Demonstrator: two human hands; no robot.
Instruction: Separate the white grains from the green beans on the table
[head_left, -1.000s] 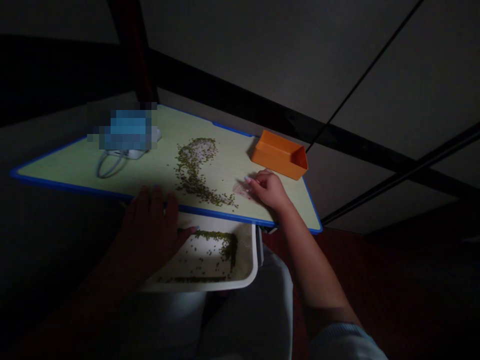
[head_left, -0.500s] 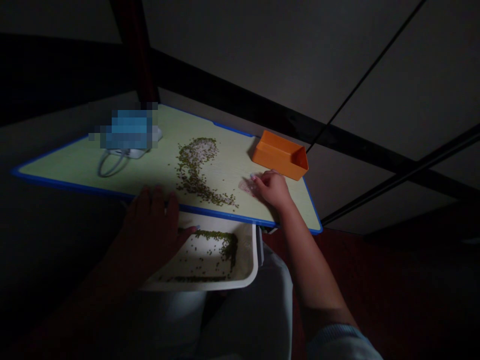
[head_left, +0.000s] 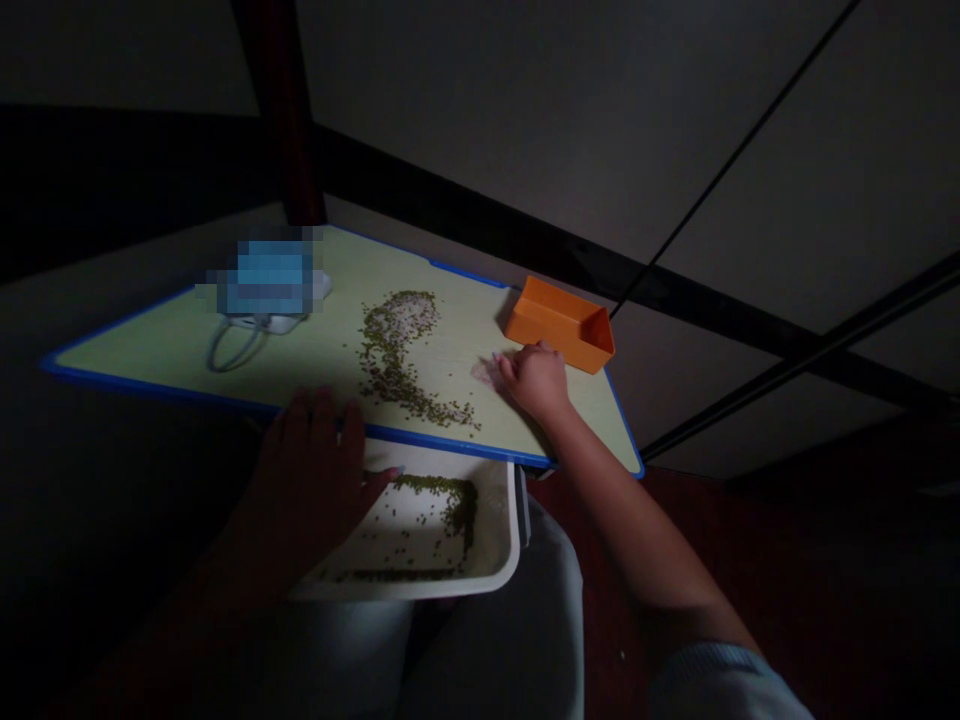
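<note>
My right hand [head_left: 535,380] rests low over the yellow board [head_left: 480,320], fingers curled and thumb pressed in. Its fingertips touch the edge of a small patch of pale grains [head_left: 484,371]; whatever they pinch is too small to make out. To the left lies a curved spread of green beans [head_left: 386,375] mixed with pale grains, thickest at its far end. In shadow, my left hand [head_left: 311,465] lies at the board's near blue edge with fingers apart, holding nothing, thumb over a white bin [head_left: 495,560] of green beans.
An orange open box [head_left: 559,325] stands at the board's far right, just beyond my right hand. A pale device with a looped cord [head_left: 236,345] sits at the left, partly blurred out. Dark panels [head_left: 570,120] rise behind the board. My knees are under the bin.
The view has shifted a little, so the board appears lower. My right hand has moved slightly left and away, along the small pale patch. My left hand stays at the edge.
</note>
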